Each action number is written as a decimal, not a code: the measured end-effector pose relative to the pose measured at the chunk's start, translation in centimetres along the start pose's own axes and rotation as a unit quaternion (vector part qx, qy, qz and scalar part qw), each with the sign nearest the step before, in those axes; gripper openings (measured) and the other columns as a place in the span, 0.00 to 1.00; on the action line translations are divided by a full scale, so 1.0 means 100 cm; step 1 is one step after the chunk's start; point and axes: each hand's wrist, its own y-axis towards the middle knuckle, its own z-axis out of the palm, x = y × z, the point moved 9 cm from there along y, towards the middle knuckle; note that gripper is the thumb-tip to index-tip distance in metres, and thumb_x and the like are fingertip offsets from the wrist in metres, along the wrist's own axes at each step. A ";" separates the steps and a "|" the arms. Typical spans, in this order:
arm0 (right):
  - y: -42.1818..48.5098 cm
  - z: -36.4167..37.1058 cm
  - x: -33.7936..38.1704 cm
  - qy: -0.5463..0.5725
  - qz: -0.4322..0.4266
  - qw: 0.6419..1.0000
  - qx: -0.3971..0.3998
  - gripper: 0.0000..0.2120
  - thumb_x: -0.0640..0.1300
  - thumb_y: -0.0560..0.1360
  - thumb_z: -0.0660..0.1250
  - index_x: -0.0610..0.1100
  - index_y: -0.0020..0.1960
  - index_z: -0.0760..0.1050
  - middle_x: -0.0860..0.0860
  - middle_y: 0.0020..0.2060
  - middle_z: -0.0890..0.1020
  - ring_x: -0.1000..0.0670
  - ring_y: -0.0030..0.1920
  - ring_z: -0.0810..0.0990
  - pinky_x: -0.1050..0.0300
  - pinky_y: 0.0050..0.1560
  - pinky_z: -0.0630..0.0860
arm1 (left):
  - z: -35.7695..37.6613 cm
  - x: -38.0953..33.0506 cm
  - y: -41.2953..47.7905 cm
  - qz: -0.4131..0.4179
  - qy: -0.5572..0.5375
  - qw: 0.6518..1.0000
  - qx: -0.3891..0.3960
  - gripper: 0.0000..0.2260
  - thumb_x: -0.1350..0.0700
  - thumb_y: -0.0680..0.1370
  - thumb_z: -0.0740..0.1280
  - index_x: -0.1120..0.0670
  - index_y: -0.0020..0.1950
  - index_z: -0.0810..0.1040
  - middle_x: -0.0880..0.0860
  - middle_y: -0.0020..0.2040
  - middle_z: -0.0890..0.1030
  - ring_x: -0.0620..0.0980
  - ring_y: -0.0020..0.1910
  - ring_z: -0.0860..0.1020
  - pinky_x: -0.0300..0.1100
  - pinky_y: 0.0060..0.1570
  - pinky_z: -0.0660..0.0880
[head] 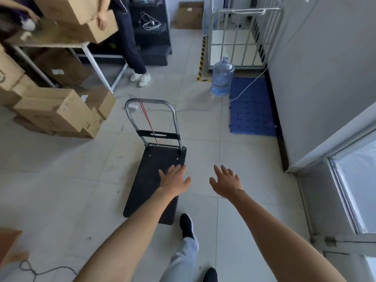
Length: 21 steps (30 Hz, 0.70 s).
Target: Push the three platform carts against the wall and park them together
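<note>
Only 1 platform cart (156, 180) in view, mid-floor, handle (151, 117) at the far end, well apart from the grey wall (317, 78); other 2 not visible. Left hand (175, 180) and right hand (225, 182) both splayed, empty, reaching out; left looks above the deck, contact unclear. Risk: pushing from the handle-less end could swing it into the water jug (222, 76) or snag the white cable (249, 84).

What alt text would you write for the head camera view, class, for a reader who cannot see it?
A person's open left hand and right hand reach toward a black platform cart with an upright metal handle on a tiled floor. Stacked cardboard boxes sit left; a water jug and blue mat lie by the right wall.
</note>
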 end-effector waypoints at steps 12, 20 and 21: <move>0.205 -0.111 -0.005 0.006 0.043 0.999 -0.011 0.30 0.60 0.79 0.50 0.51 0.77 0.49 0.46 0.78 0.55 0.41 0.75 0.57 0.39 0.72 0.59 | -0.112 -0.024 0.239 0.055 -0.004 0.998 0.000 0.26 0.42 0.79 0.55 0.50 0.75 0.60 0.50 0.74 0.66 0.55 0.74 0.61 0.74 0.67 0.53; 0.346 -0.172 -0.044 0.020 0.070 0.997 -0.007 0.29 0.57 0.79 0.50 0.50 0.77 0.49 0.46 0.78 0.55 0.41 0.75 0.57 0.39 0.71 0.59 | -0.151 -0.050 0.395 0.069 -0.002 0.997 0.029 0.27 0.41 0.80 0.53 0.49 0.77 0.55 0.50 0.77 0.61 0.55 0.76 0.56 0.70 0.70 0.47; 0.365 -0.180 -0.049 0.023 0.072 0.997 -0.005 0.29 0.57 0.79 0.50 0.50 0.77 0.49 0.46 0.78 0.54 0.41 0.75 0.57 0.39 0.71 0.59 | -0.155 -0.050 0.414 0.062 -0.002 0.997 0.035 0.27 0.41 0.80 0.53 0.49 0.77 0.55 0.49 0.76 0.61 0.54 0.76 0.56 0.70 0.70 0.47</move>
